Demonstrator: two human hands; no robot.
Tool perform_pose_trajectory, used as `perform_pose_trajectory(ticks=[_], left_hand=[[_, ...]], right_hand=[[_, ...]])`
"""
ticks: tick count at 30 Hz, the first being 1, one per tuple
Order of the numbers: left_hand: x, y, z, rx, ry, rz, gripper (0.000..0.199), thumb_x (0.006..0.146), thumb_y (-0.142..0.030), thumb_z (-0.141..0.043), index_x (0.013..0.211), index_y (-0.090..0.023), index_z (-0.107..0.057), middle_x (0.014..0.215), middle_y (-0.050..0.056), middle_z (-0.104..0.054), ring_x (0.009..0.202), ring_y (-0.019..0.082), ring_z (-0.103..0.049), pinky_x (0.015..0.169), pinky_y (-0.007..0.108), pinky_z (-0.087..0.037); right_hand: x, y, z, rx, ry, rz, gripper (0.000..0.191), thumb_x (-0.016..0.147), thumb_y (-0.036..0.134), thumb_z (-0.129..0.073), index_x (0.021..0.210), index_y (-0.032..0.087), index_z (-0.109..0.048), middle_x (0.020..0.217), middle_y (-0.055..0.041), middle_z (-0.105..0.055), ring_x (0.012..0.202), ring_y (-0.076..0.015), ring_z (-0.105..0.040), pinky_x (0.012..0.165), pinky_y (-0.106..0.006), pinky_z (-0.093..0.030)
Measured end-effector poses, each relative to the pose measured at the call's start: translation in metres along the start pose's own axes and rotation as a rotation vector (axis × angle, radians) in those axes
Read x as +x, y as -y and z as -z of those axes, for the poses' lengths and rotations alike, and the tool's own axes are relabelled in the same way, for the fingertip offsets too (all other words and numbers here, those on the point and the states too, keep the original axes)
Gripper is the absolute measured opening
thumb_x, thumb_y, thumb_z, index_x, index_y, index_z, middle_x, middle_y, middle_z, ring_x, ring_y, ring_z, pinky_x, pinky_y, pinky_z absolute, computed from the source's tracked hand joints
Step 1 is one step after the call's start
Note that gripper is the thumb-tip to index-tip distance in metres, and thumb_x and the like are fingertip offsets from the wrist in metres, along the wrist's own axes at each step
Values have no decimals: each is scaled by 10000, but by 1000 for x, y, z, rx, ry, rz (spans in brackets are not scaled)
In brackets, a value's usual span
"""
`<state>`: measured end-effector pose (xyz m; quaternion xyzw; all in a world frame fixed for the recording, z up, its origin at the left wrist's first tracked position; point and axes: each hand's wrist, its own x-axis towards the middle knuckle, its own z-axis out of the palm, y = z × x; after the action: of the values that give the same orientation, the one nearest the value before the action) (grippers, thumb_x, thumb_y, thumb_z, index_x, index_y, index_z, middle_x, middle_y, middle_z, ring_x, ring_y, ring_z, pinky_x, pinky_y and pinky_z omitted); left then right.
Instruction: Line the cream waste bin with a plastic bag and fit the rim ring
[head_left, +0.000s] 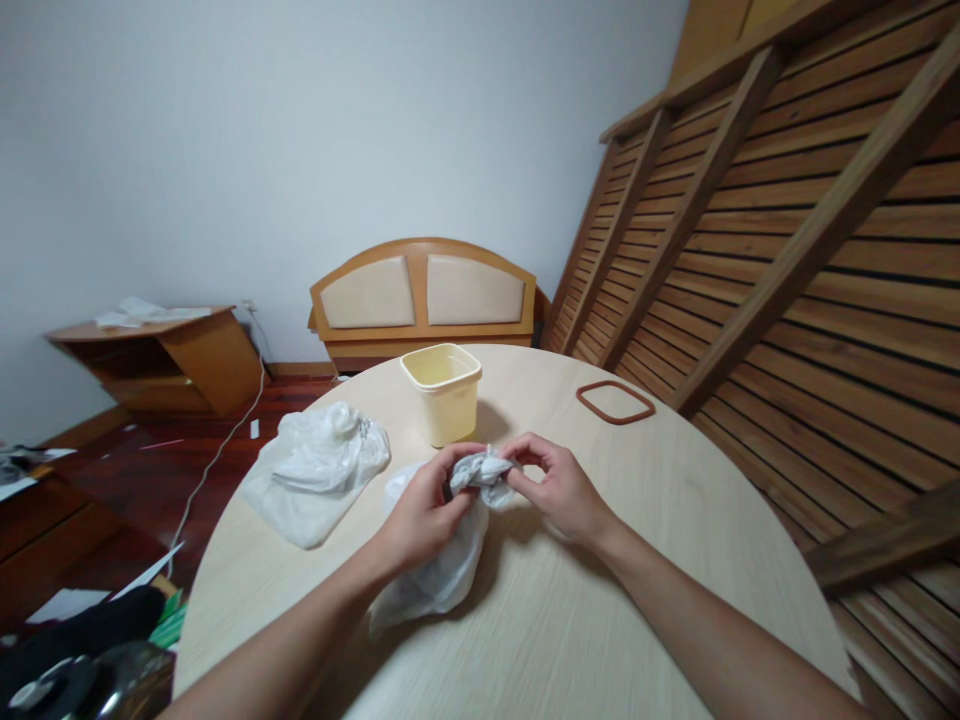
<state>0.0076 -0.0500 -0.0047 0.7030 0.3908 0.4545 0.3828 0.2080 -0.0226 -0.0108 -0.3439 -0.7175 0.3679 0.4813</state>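
Where the white plastic bag [450, 577] rests on the round table [600, 620], its bunched top sits between the left hand [421, 515] and right hand [568, 492], pinched by both. The body lies nearer the left; the long axis slants far-right, toward the bunched top.

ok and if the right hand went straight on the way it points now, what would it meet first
The bunched plastic bag, right at the fingertips of the right hand. Past it, probably the left hand, then perhaps the yellow container, though one view leaves depth unclear.
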Motion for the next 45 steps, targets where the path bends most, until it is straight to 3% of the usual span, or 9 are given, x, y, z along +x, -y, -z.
perform_pose_trajectory(ticks=[5, 9, 14, 19, 29, 32, 37, 41, 45], left_hand=[[0, 0, 2, -89, 62, 23, 370, 823, -181, -608, 1192, -180, -622, 1124, 84, -710, 1028, 219, -643, 944, 351, -486], [2, 1, 3, -15, 72, 9, 262, 846, -201, -603, 1102, -188, -660, 1087, 83, -707, 1020, 227, -639, 951, 376, -476], [2, -4, 3, 0, 80, -59, 152, 846, -198, -612, 973, -201, -695, 1150, 93, -675, 1116, 242, -615, 1019, 390, -443], [2, -4, 1, -65, 82, -15, 153, 830, -187, -616, 969, -196, -680, 997, 55, -689, 972, 213, -616, 915, 340, -451], [1, -5, -2, -274, 36, 66, 247, 804, -201, -671, 1024, -199, -559, 892, 5, -627, 839, 156, -567, 763, 268, -416], [2, -4, -1, -256, -18, 56, 220, 804, -236, -688, 960, -205, -536, 835, -17, -580, 774, 142, -530, 713, 254, -403], [3, -4, 4, -217, -37, 28, 204, 820, -292, -695, 925, -198, -548, 875, 9, -602, 819, 158, -546, 757, 272, -434], [2, -5, 7, -174, 27, -9, 199, 847, -286, -662, 1000, -195, -573, 934, 38, -654, 878, 181, -597, 796, 297, -469], [0, -5, 7, -20, -19, -83, 138, 857, -223, -624, 990, -191, -611, 971, 51, -685, 922, 194, -634, 844, 320, -494]], right_hand=[[1, 4, 0, -59, -80, 124, 114, 840, 160, -669, 872, 228, -755, 930, -37, -718, 900, -181, -673, 837, -329, -518], [0, 6, 2, -168, -171, 187, 145, 843, 169, -686, 896, 250, -794, 865, -33, -691, 784, -161, -638, 684, -284, -502], [-4, 10, -2, -176, -160, 157, 123, 849, 170, -665, 928, 229, -739, 790, -5, -716, 678, -142, -630, 650, -274, -503], [-5, 12, -5, -155, -155, 132, 80, 810, 149, -630, 848, 220, -629, 753, 18, -682, 673, -140, -641, 654, -263, -513], [-4, 14, -5, -210, -169, 98, 85, 777, 128, -612, 766, 212, -602, 715, 12, -651, 639, -135, -595, 609, -258, -474], [-5, 17, -5, -140, -92, 80, 49, 855, 194, -596, 881, 202, -636, 818, -20, -702, 730, -148, -654, 690, -280, -527], [-6, 21, -4, -109, 16, 114, 218, 867, 229, -625, 1076, 193, -675, 1035, -68, -751, 889, -176, -695, 811, -331, -561], [-5, 19, -4, -141, -7, 141, 260, 835, 220, -688, 1094, 220, -700, 1049, -52, -772, 917, -192, -702, 816, -350, -555], [-4, 15, -4, -168, -65, 174, 207, 833, 208, -696, 1036, 238, -727, 989, -33, -785, 879, -193, -700, 811, -357, -551]])
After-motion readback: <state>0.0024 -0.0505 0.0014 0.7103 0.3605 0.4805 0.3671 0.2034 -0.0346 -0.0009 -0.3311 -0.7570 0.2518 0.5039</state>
